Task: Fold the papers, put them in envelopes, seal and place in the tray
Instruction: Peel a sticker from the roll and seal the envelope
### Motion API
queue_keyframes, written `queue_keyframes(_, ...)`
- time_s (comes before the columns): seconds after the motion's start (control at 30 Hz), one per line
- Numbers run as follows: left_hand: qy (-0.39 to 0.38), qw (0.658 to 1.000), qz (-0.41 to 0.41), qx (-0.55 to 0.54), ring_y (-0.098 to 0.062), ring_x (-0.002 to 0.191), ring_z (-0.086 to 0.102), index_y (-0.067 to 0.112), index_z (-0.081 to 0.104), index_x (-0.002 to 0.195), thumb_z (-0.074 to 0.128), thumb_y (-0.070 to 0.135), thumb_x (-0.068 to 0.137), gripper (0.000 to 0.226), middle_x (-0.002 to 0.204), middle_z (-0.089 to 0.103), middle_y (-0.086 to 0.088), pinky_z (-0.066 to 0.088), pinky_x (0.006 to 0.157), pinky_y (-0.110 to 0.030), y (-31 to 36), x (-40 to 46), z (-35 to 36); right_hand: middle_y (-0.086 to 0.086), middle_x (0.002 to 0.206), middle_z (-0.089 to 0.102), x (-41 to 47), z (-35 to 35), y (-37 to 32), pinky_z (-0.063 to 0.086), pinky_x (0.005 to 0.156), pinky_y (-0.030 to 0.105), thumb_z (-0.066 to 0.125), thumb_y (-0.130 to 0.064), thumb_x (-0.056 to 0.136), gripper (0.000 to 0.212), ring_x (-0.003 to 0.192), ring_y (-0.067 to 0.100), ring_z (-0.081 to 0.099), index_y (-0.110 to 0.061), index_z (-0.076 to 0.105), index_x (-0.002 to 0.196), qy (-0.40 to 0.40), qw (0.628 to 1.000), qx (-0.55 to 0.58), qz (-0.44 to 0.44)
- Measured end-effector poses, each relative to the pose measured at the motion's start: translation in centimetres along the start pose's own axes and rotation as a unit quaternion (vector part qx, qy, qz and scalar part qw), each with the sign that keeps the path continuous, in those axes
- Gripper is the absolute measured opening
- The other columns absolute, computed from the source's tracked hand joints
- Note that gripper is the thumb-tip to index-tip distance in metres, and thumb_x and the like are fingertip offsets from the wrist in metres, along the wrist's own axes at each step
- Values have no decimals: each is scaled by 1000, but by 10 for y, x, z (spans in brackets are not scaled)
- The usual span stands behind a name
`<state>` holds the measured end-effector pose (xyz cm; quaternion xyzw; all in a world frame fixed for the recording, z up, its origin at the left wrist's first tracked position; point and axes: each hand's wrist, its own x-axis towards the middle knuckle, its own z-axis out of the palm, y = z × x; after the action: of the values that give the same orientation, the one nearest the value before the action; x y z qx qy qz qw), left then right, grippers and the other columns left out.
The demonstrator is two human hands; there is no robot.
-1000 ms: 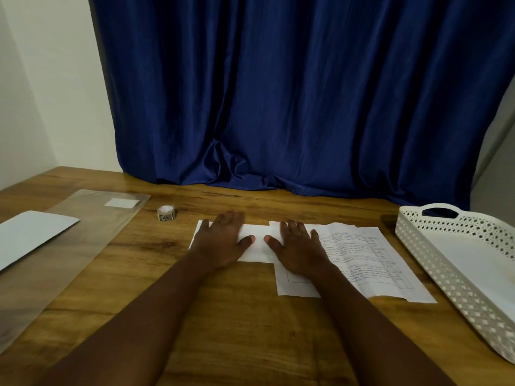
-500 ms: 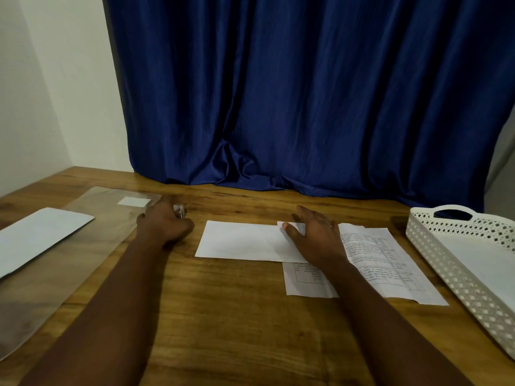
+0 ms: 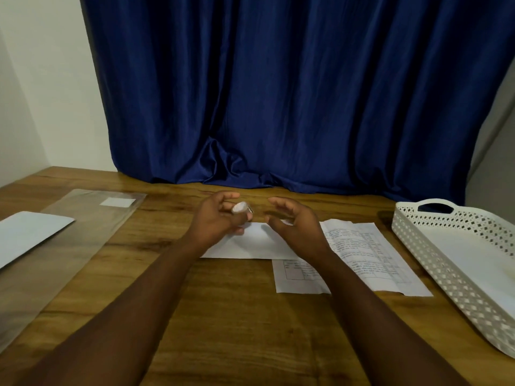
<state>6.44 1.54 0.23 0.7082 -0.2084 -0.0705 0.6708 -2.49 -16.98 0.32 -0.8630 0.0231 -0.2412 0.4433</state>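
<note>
1. Holding a small tape roll (image 3: 242, 208) in our left hand (image 3: 216, 220), fingers curled round it, we hover over the white envelope (image 3: 250, 243) near the table's far edge.
2. Our right hand (image 3: 292, 222) hangs just beside the roll, fingers loosely curved and holding nothing.
3. The envelope lies flat, overlapping the printed papers (image 3: 365, 254) to its right; the white tray (image 3: 434, 246) sits at the table's right edge.
4. More envelopes (image 3: 25, 235) rest on a clear plastic sleeve (image 3: 92, 218) at the left edge.
5. We judge the tape light but sticky and thin: best to pick its free end with a fingernail.
6. The envelope looks light and slippery; we should pin it by a corner while sealing.
</note>
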Motion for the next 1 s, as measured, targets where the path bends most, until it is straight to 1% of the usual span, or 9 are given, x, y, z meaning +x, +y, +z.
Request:
queue_keyframes(0.07,-12,999,-19,-33,-26,84,77,12,58,127,87,4,77,58,112,71,-18,65,72,-46,-2,-2,8,-11,119,71,1,0,-1,53,101,34,70,-26,93,30,109,0,65,-24,69,123,-7,998,58,5)
queue_keyframes(0.13,-22,998,-29,-55,-26,78,77,10,57,129,87,5,76,61,104,73,-17,65,71,-46,-4,-2,11,-8,110,75,1,0,-1,55,98,38,69,-25,94,24,103,5,69,-21,73,117,-9,995,104,9)
queue_keyframes(0.23,-45,996,-26,-74,-27,76,76,10,56,131,88,5,73,66,95,76,-15,65,70,-46,-4,-3,11,-7,104,77,0,1,-2,58,92,35,70,-22,93,15,99,9,72,-24,76,107,-18,990,137,5)
queue_keyframes(0.37,-67,995,-16,-68,-30,78,76,11,56,131,89,15,64,75,98,76,-20,65,73,-51,-3,-5,11,-6,99,78,-1,0,-2,60,84,30,71,-15,92,14,95,10,73,-23,77,102,-24,990,139,1)
queue_keyframes(0.57,-78,995,-13,-69,-36,87,76,13,56,130,89,16,62,75,96,77,-17,65,74,-50,-2,-5,12,-9,95,78,0,-2,0,57,78,20,69,-12,92,14,88,4,72,-17,79,101,-6,995,102,5)
queue_keyframes(0.67,-80,994,-16,-67,-35,87,76,13,56,130,88,10,69,69,96,77,-16,65,72,-46,-2,-5,12,-9,90,78,0,-2,0,55,73,17,69,-11,92,14,83,3,71,-18,79,97,7,995,96,6)
queue_keyframes(0.77,-79,995,-13,-59,-32,86,77,13,57,131,87,6,75,64,101,76,-17,65,75,-50,-1,-4,13,-5,84,77,0,-2,-2,55,68,17,69,-9,91,13,78,6,72,-19,78,92,25,992,120,18)
queue_keyframes(0.87,-82,995,-13,-60,-29,85,76,15,56,132,85,4,78,62,103,76,-16,63,80,-55,1,-3,10,-1,84,78,1,-3,-3,57,66,21,69,-9,92,16,78,14,73,-23,76,87,44,988,144,35)
queue_keyframes(1.0,-90,994,-15,-65,-28,90,77,16,53,136,79,-3,83,62,104,77,-13,63,83,-53,3,-2,6,-1,84,78,0,-4,-3,58,64,24,67,-9,94,17,78,15,74,-23,74,87,48,985,159,53)
